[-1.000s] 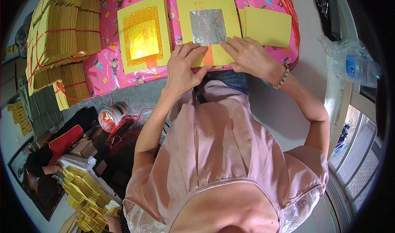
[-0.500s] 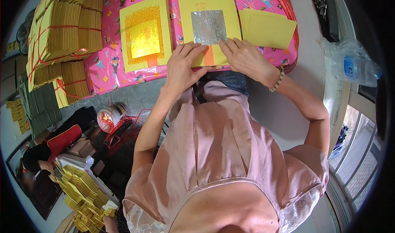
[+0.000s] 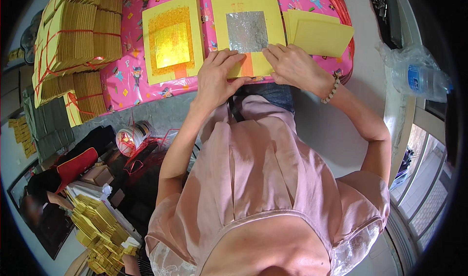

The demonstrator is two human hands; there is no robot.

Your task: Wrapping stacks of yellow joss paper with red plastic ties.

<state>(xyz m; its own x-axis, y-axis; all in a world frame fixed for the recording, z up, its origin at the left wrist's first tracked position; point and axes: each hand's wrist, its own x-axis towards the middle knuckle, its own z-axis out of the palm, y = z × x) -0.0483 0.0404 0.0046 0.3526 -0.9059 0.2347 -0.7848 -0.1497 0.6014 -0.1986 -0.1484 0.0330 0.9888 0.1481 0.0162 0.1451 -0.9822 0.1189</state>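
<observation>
A yellow stack of joss paper with a silver foil square (image 3: 247, 30) lies before me on the pink table. My left hand (image 3: 218, 77) lies over its near left corner, fingers spread on the paper and thumb apart along the near edge. At the near right corner my right hand (image 3: 298, 70) has its fingers bent, with the thumb low at the edge; it grips the paper there. An orange stripe shows between both hands. To the left lies another joss paper stack with a gold foil square (image 3: 172, 44) on an orange patch. Plain yellow sheets (image 3: 321, 36) lie fanned to the right.
Tall yellow paper bundles (image 3: 73, 39) tied with red string stand at the table's left. Red strings (image 3: 340, 3) hang at its right edge. A plastic bottle (image 3: 418, 78) is at far right. A white bucket (image 3: 134, 137) stands lower left, near another person's arm (image 3: 59, 200) and more paper bundles.
My right hand has shifted slightly right and its fingers have drawn in, the thumb now showing at the near edge. My left hand stays in place. The other person's arm has moved.
</observation>
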